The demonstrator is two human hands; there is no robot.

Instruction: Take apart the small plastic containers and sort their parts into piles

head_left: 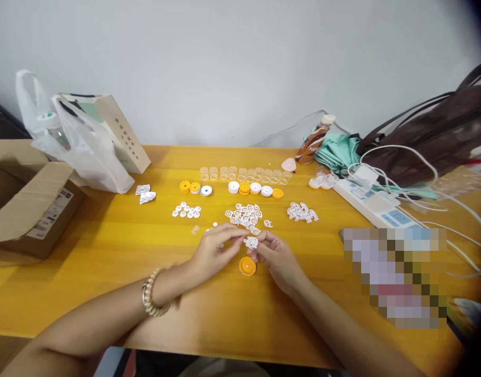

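Over the yellow wooden table (107,246), my left hand (214,251) and my right hand (277,256) meet and pinch a small white perforated plastic piece (251,242) between their fingertips. An orange round cap (247,266) lies on the table just below the hands. A pile of similar white pieces (246,215) lies just beyond them, with another pile (302,212) to the right. My left wrist wears a beaded bracelet (153,299).
Behind the piles lie small white discs (187,210), orange and white caps (250,187) and a row of clear cups (244,173). A cardboard box (28,204), plastic bag (79,141) and book stand left. A bottle (314,139), power strip (376,201), cables and dark bag (432,136) fill the right.
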